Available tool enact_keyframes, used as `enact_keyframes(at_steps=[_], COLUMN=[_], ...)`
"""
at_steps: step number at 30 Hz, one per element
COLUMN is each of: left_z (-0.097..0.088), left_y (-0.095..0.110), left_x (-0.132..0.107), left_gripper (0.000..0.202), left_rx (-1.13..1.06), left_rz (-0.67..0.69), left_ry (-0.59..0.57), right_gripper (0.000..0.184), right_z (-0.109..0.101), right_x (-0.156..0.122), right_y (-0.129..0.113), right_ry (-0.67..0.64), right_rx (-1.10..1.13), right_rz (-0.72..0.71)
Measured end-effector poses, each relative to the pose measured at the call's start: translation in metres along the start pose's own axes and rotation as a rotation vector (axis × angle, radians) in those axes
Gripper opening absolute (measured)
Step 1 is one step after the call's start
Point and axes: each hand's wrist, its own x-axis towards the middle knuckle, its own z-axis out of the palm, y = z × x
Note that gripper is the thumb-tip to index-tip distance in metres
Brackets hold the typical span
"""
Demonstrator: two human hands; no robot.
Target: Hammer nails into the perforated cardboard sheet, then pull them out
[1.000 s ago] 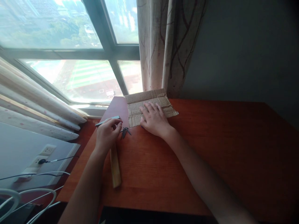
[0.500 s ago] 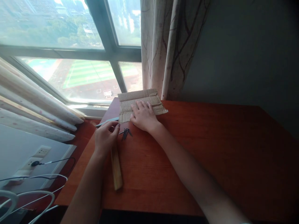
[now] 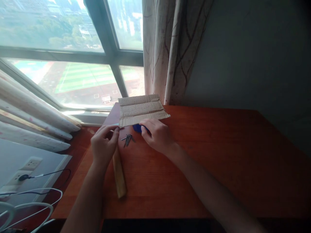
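A perforated cardboard sheet (image 3: 142,110) lies at the far edge of the red-brown wooden table (image 3: 194,168). My right hand (image 3: 156,136) rests just in front of it, fingers curled on a small blue object (image 3: 137,128) that pokes out from under the cardboard's near edge. My left hand (image 3: 104,145) is closed in a pinch on a thin object I cannot make out, above the wooden handle (image 3: 118,176) of a tool whose head is hidden beneath the hand. A small pile of dark nails (image 3: 128,139) lies between the two hands.
A window (image 3: 73,48) and patterned curtains (image 3: 170,51) stand behind the table. The table's left edge drops to a floor with a wall socket (image 3: 26,166) and white cables (image 3: 31,204). A grey wall fills the right.
My right hand has come off the cardboard and drawn back to its near edge, onto the blue object. My left hand has shifted slightly left and stays pinched.
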Motion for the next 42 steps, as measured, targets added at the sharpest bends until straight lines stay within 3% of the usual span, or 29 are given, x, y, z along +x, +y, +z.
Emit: enact_keyframes(at_steps=[2,4,7,9,13,17,21,23,25,29,35,42], left_z=[-0.003,-0.001,0.009,0.021,0.051,0.095,0.145,0.16,0.163,0.15,0.143,0.144], left_y=[0.025,0.05,0.081,0.096,0.115,0.128,0.13,0.127,0.123,0.118,0.122,0.122], left_x=[-0.003,-0.007,-0.017,-0.025,-0.04,-0.055,-0.07,-0.075,-0.078,-0.079,-0.08,-0.081], left_gripper=[0.011,0.009,0.01,0.011,0.013,0.012,0.013,0.014,0.013,0.014,0.023,0.022], left_rx=[-0.055,-0.086,-0.143,-0.18,-0.228,-0.361,-0.661,-0.713,-0.732,-0.755,-0.889,-0.837], left_rz=[0.109,0.247,0.354,0.351,0.269,0.119,-0.216,-0.278,-0.287,-0.308,-0.523,-0.432], left_ry=[0.077,0.08,-0.07,-0.174,-0.43,-0.63,-0.68,-0.676,-0.685,-0.69,-0.71,-0.677], right_gripper=[0.027,0.024,0.021,0.022,0.03,0.033,0.036,0.032,0.028,0.026,0.026,0.029], right_z=[-0.012,-0.023,-0.034,-0.037,-0.036,-0.031,-0.03,-0.03,-0.029,-0.027,-0.031,-0.03], right_x=[-0.025,-0.047,-0.07,-0.08,-0.09,-0.091,-0.092,-0.093,-0.094,-0.093,-0.09,-0.09], right_y=[0.01,0.024,0.047,0.06,0.074,0.074,0.067,0.062,0.058,0.05,0.045,0.05], right_ry=[0.035,0.051,0.087,0.12,0.193,0.234,0.238,0.219,0.193,0.154,0.079,0.052], right_rx=[0.099,0.183,0.271,0.312,0.48,0.712,0.873,0.903,0.914,0.903,0.853,0.821], right_rz=[0.065,0.193,0.35,0.417,0.568,0.676,0.725,0.733,0.734,0.704,0.686,0.694])
